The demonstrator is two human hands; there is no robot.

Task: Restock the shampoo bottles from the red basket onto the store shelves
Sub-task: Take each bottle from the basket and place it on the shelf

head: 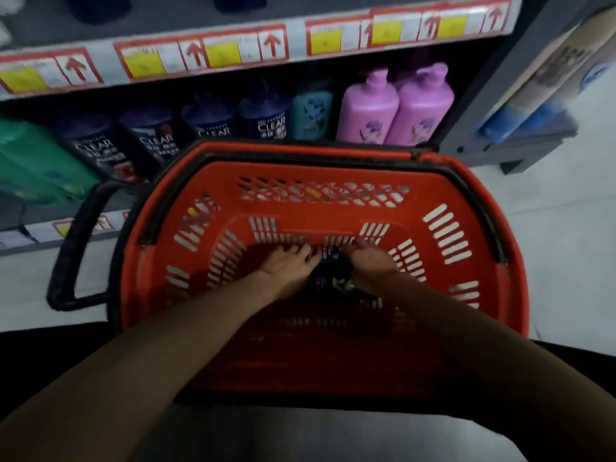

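Where red basket (333, 170) sits, pale floor (550, 228), shelves (295, 31)

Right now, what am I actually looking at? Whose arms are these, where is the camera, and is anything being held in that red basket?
There is no machine here. These are a person's two bare arms, filmed by one wide camera worn on the head and looking down. The left hand and right hand reach into a red basket and lie on either side of a dark bottle at its bottom. The blur hides whether they grip it. Behind the basket, a store shelf holds dark blue bottles, a teal bottle and two pink pump bottles.
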